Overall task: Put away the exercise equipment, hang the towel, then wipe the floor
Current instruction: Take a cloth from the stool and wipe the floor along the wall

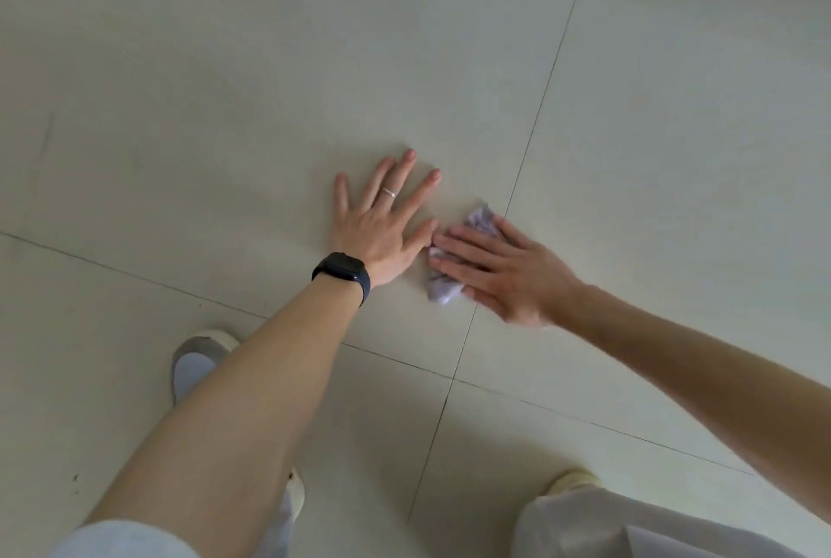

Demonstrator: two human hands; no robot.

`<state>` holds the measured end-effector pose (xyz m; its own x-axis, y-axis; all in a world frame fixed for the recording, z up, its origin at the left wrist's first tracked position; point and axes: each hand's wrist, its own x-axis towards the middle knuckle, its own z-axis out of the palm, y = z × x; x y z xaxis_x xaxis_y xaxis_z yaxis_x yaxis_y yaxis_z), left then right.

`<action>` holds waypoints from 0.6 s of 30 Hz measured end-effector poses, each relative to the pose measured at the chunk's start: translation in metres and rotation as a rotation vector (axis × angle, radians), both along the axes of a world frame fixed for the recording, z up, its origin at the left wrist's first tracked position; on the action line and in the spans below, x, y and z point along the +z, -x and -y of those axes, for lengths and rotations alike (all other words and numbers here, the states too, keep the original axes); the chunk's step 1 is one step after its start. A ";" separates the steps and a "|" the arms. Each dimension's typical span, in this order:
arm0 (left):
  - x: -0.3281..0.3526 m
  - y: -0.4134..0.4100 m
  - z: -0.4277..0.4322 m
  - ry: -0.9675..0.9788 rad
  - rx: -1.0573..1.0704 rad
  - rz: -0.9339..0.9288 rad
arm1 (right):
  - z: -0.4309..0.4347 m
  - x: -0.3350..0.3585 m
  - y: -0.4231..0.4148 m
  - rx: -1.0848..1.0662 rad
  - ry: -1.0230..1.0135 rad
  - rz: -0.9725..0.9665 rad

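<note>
Flat-open right hand [503, 272] presses crumpled cloth [443, 288] onto floor [225, 85]; left hand [382, 225] splayed.

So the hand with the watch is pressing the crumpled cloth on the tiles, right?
Not quite. The head view shows the watch on the left hand, which lies flat on bare floor. The right hand presses the cloth.
</note>
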<state>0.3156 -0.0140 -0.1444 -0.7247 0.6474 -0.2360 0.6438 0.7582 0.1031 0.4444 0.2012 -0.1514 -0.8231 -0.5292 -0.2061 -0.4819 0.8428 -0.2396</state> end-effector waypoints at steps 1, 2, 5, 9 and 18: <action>0.002 0.002 0.000 -0.052 0.000 -0.046 | -0.016 0.003 0.028 -0.108 -0.024 -0.011; 0.004 0.008 -0.001 -0.111 -0.013 -0.084 | -0.031 0.005 0.055 -0.235 -0.044 -0.016; 0.010 0.030 -0.002 -0.177 -0.081 -0.108 | -0.050 0.013 0.113 -0.612 -0.072 0.069; 0.015 0.063 -0.001 -0.048 0.108 -0.021 | -0.011 0.014 0.109 -0.774 -0.068 0.108; 0.025 0.155 -0.027 0.060 0.037 0.083 | -0.031 0.014 0.118 -0.472 -0.092 0.027</action>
